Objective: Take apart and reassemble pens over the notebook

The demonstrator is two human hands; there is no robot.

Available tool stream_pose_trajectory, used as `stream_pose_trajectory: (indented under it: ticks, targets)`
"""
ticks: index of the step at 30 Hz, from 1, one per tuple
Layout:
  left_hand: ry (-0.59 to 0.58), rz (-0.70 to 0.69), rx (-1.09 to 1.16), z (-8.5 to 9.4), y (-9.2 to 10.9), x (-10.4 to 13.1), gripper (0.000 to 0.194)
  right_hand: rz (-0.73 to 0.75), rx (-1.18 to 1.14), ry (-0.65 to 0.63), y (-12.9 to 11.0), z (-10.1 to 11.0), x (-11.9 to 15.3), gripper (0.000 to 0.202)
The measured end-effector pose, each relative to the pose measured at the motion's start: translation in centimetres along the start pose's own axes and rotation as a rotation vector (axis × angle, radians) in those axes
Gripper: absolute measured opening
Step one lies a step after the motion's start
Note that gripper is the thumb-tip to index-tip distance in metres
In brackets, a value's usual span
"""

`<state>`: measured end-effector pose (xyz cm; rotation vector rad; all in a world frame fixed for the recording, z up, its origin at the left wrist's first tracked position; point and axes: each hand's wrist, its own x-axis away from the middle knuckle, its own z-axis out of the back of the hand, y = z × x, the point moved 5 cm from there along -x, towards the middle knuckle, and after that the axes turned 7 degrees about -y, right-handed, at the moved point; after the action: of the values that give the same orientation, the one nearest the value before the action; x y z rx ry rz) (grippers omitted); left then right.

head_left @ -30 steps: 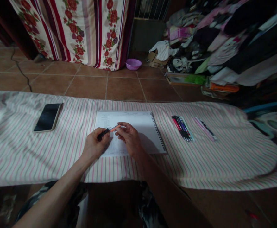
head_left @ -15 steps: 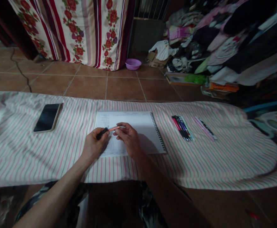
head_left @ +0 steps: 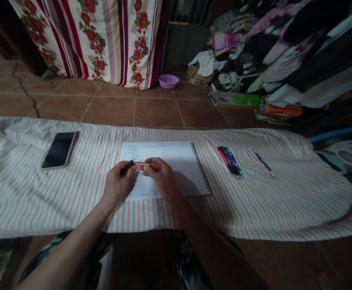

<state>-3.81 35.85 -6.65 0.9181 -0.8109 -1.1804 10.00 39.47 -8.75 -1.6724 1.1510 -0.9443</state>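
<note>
My left hand (head_left: 119,177) is closed around a small black object (head_left: 126,168), whose exact kind I cannot make out. In the pinched fingers of my right hand (head_left: 161,174) is a slim orange stick (head_left: 142,164), pen- or pencil-like, lying almost level. Its left end meets the black object or the fingertips there. Both hands are over the left half of a spiral notebook (head_left: 178,151), open at a white page with printed lines and boxes along its left side. The notebook's black coil runs down its right edge.
Several pens (head_left: 231,162) lie in a bunch right of the notebook, with a pink pen (head_left: 258,162) and a black-and-white one (head_left: 264,163) beyond. A phone (head_left: 59,150) rests at left on the striped cloth (head_left: 85,193). A purple basin (head_left: 169,81) stands on the tiled floor.
The orange stick has turned from a slant to nearly level and shifted slightly left. My right hand has moved a little left with it; my left hand still grips the black object.
</note>
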Motion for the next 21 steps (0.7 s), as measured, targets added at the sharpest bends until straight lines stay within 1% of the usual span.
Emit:
stream_pose_trajectory:
  ticks: [5, 10, 12, 15, 18, 21]
  targets:
    - [0.021, 0.005, -0.043, 0.2, 0.3, 0.0, 0.024, -0.016, 0.086, -0.040, -0.3, -0.1, 0.2, 0.021]
    - [0.026, -0.029, -0.102, 0.3, 0.6, 0.0, 0.022, 0.028, 0.307, -0.063, -0.8, 0.0, 0.3, 0.015]
    - [0.014, -0.049, -0.122, 0.2, 0.8, 0.1, 0.020, 0.037, 0.356, -0.074, -0.8, -0.1, 0.4, 0.012]
    - [0.002, -0.056, -0.153, 0.2, 1.0, 0.1, 0.020, -0.029, 0.266, -0.043, -0.6, -0.1, 0.4, 0.018]
    - [0.003, -0.066, -0.169, 0.3, 1.2, 0.1, 0.022, -0.140, 0.057, -0.028, -0.8, -0.1, 0.7, 0.028]
    - [-0.001, -0.097, -0.216, 0.2, 1.4, 0.1, 0.024, -0.223, -0.183, -0.013, -1.3, 0.1, 0.9, 0.026]
